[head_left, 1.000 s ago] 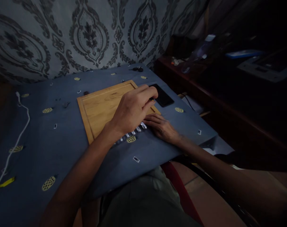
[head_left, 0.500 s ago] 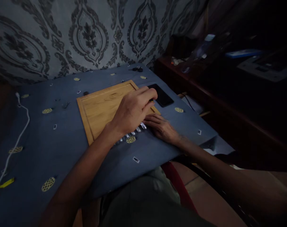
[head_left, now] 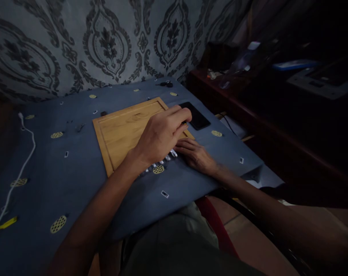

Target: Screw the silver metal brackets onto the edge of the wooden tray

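My left hand [head_left: 164, 130] is over the right part of a wooden board [head_left: 124, 126], its thumb and fingers pinched together. Something small and dark shows at the fingertips, too hidden to name. My right hand [head_left: 195, 155] lies low on the blue tablecloth by the board's front right corner, fingers stretched out and flat. Between the hands, along the board's near edge, sits a row of several small shiny metal pieces [head_left: 173, 153], partly covered by my left hand and wrist.
A black phone [head_left: 195, 115] lies right of the board. Keys [head_left: 165, 84] rest near the far edge. A white cable [head_left: 26, 161] with a yellow tag [head_left: 6, 223] runs down the left side. A dark red desk [head_left: 234, 103] holding a plastic bottle [head_left: 242, 63] stands to the right.
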Available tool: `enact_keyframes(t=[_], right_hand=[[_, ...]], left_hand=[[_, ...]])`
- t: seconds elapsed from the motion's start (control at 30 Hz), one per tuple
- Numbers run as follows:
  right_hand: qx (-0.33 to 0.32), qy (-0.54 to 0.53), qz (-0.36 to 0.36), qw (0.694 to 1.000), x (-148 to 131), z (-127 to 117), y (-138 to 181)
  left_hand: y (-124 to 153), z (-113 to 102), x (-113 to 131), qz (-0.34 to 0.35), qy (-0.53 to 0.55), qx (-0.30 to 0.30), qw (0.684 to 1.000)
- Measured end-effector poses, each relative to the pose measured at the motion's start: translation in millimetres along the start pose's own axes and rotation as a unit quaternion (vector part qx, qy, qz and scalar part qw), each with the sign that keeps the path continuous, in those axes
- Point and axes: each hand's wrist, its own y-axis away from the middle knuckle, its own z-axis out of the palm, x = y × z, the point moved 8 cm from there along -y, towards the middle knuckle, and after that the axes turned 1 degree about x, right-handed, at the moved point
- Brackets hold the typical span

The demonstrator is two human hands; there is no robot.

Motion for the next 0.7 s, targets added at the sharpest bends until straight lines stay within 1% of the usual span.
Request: enact_keyframes(t=[0.43,0.7], right_hand=[[0.004,0.004,-0.008,1.000,-2.8,-1.3,-0.7],[-0.009,-0.003,0.010,1.000,0.9,1.2,0.0]], left_hand=[[-0.5,1.5,1.3,-0.007,-0.008,-0.010,1.000],[0.0,2.4,1.8,-0.017,-0.016,-0.020,1.000]])
